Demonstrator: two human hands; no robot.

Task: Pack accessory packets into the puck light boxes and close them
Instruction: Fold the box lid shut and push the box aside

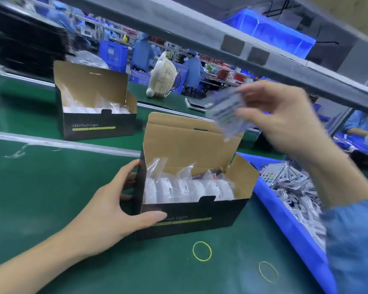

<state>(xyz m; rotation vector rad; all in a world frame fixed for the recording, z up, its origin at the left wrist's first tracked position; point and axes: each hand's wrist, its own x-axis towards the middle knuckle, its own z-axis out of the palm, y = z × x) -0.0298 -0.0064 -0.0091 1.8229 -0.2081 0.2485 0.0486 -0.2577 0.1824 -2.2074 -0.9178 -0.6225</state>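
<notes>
Right hand [278, 117]: fingers pinch a clear accessory packet [226, 115], raised above the far right corner of the near box [191, 217]. Packet blurred; contents not readable. It hangs apart from the box, not touching the lid flap.

Left hand [113, 206]: curled round the near box's left end, thumb pressed along the front face, fingers against the left wall. Firm hold, box upright on the green table [51, 198].

Near box: black outside, brown card inside, lid flap standing up at the back, side flaps out. A row of white puck lights [187, 188] in clear bags fills it.

Second box [98, 122], same kind, also open, stands farther back toward the table's far left, well apart from the near one.

Blue bin [289, 228] along the table's right edge, just beside the near box, heaped with more packets [293, 187].

Two yellow rubber bands [202, 251] lie flat near the table's front edge, in front of the near box. A wicker-looking fan [163, 78] stands behind.
</notes>
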